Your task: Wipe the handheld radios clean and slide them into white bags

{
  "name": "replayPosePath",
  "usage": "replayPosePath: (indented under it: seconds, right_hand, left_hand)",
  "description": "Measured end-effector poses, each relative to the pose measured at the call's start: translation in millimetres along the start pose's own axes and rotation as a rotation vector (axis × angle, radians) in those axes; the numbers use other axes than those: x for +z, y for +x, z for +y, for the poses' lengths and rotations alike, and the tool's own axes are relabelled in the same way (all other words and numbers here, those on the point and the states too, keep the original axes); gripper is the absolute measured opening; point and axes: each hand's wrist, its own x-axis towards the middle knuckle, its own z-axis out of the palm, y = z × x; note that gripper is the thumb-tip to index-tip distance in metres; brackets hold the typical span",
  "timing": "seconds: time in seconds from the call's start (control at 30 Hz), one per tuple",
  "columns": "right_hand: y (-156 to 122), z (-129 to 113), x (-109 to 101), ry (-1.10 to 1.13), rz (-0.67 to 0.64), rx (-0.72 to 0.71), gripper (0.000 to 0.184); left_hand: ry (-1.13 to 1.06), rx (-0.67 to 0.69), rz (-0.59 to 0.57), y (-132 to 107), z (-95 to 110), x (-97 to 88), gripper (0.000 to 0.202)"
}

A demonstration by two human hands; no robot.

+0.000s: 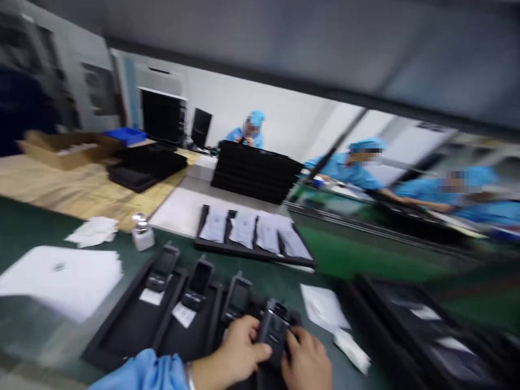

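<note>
Both of my hands grip one dark handheld device (273, 330) at the bottom centre, over a black tray (122, 330). My left hand (239, 349) wraps its left side, fingers curled. My right hand (306, 360) closes on its right side. Three similar devices (197, 281) stand in a row in the tray's slots to the left, with small white labels below them. The picture is blurred by motion.
A second black tray (211, 246) with several white pouches lies beyond. A stack of white sheets (60, 279), a small bottle (141, 230), and loose white papers (325, 306) lie around. Tall black tray stacks (255, 170) stand behind. Several people in blue work at the right.
</note>
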Motion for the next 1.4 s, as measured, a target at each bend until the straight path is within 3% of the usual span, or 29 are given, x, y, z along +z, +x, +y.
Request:
replayPosePath:
  seconds: [0.13,0.27,0.37,0.47,0.63,0.8,1.0,1.2,1.4]
  right_hand:
    - [17,-21,-21,-0.16,-0.126,0.118,0.037]
    - [32,-30,-37,-0.087,-0.24,0.21,0.028]
    - [32,-29,-44,-0.029,-0.297,0.25,0.033]
    - [33,-30,-43,-0.027,-0.325,0.277,0.037]
    - [33,-38,-36,-0.047,-0.347,0.354,0.026]
    - [25,-44,-34,-0.017,-0.315,0.406,0.032]
    - [33,-41,-35,-0.013,-0.37,0.352,0.044]
    - [50,-38,-40,-0.056,-0.468,0.266,0.042]
    - [47,-40,-39,-0.066,-0.507,0.232,0.046]
  left_hand:
    - [0.037,0.028,-0.106,5,2,-0.1,0.044]
    - [0.059,0.049,-0.114,6,9,-1.6,0.05]
    - [0.072,0.033,-0.104,5,13,-2.2,0.054]
    - [0.078,0.03,-0.092,4,14,-1.5,0.053]
    - [0.106,0.043,-0.067,4,14,-0.1,0.051]
    - [0.124,0.045,-0.067,1,18,1.0,0.05]
    - [0.073,0.02,-0.052,-5,28,2.4,0.051]
    - [0.025,0.02,-0.042,-7,30,-1.2,0.052]
    - [-0.017,0.007,-0.064,-6,30,-4.0,0.054]
